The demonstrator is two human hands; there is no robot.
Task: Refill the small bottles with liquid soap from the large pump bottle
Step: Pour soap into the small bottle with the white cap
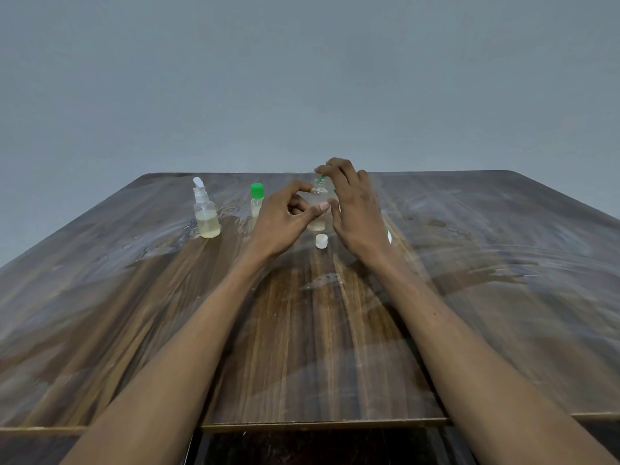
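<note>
Nearest the viewer, two bare forearms reach out over the wooden table (302, 347), whose far half is wet and streaked. Just beyond the wrists a small white cap (321, 241) lies loose on the wood, between the two hands. The left hand (285, 219) curls thumb and forefinger round the open small bottle (318, 209), steadying it upright; its neck is bare and a little pale liquid sits at the bottom. The right hand (352, 209) arches over a green pump nozzle (322, 178), fingertips pressing down on it right at the bottle's mouth. What it belongs to is mostly hidden behind that hand, but I judge it the large pump bottle. Farther left stand a green-capped bottle (257, 203) and a flip-top bottle (205, 213), half full of yellowish soap, well apart from the hands.

The filling step seems under way. Next, I judge, come steady pumps with the nozzle held over the narrow mouth, then the white cap screwed back on.
</note>
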